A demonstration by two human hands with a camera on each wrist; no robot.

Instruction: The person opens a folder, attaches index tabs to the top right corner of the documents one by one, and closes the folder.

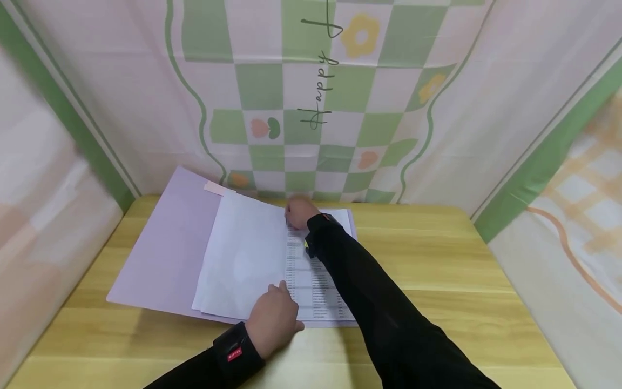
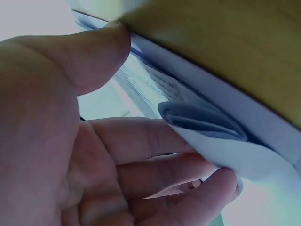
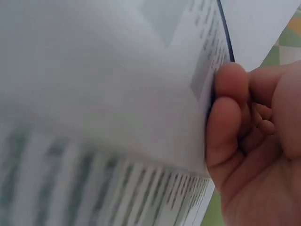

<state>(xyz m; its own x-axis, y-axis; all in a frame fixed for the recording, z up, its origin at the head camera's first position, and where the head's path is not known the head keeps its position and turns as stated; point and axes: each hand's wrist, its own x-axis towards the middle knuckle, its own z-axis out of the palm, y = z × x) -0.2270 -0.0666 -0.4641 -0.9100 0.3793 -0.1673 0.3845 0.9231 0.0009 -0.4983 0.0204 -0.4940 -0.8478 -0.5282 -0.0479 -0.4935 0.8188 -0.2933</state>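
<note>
A lilac folder (image 1: 167, 254) lies open on the table, its cover spread to the left. White sheets (image 1: 245, 246) are turned over to the left, their visible side blank. Printed pages (image 1: 302, 297) with rows of small text lie on the right. My right hand (image 1: 298, 212) is at the far end of the fold, its curled fingers pinching the sheet edge (image 3: 202, 89). At the near end, my left hand (image 1: 273, 319) has its fingers against the turned sheets, which curl up in a loop (image 2: 202, 122) in the left wrist view. Its thumb touches the folder's near edge.
The wooden table (image 1: 427, 259) extends to the right of the folder. A pale tab (image 1: 218, 188) sticks out at the top of the sheets. Behind the table hangs a green-and-white checked cloth (image 1: 306, 124), with more cloth on both sides.
</note>
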